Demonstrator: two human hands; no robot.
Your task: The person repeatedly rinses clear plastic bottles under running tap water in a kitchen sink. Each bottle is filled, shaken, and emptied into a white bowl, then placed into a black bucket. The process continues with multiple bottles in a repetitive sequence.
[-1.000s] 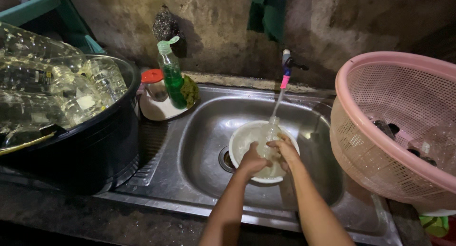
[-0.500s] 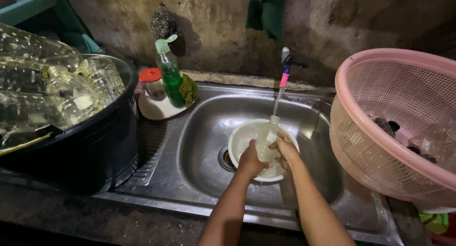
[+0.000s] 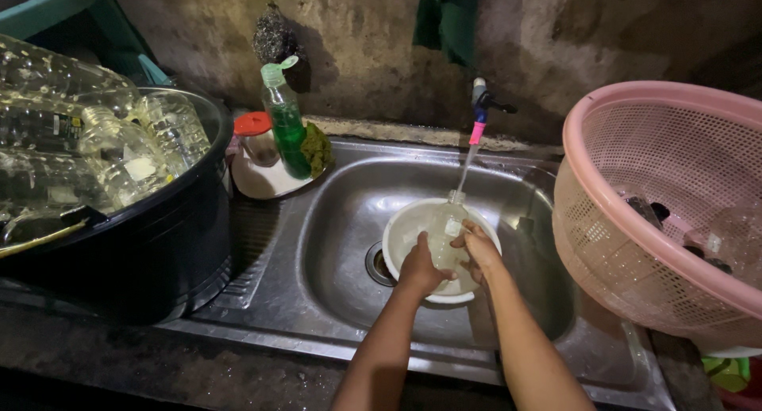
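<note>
— So where do you stand?
— Your left hand and right hand clasp a small clear plastic bottle over the white round bowl, filling under the thin tap stream.
— Remaining?
— Many clear bottles wait in the black tub; few sit in the pink mesh basket.

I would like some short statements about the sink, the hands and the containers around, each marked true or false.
1. Both hands, left hand and right hand, hold a clear bottle over the white bowl. True.
2. The tap is dry. False: a thin stream of water runs down to the bottle.
3. The pink basket stands right of the sink. True.
4. The black tub holds plates. False: it holds clear plastic bottles.
5. The green soap bottle lies inside the sink. False: it stands upright beside it.
</note>
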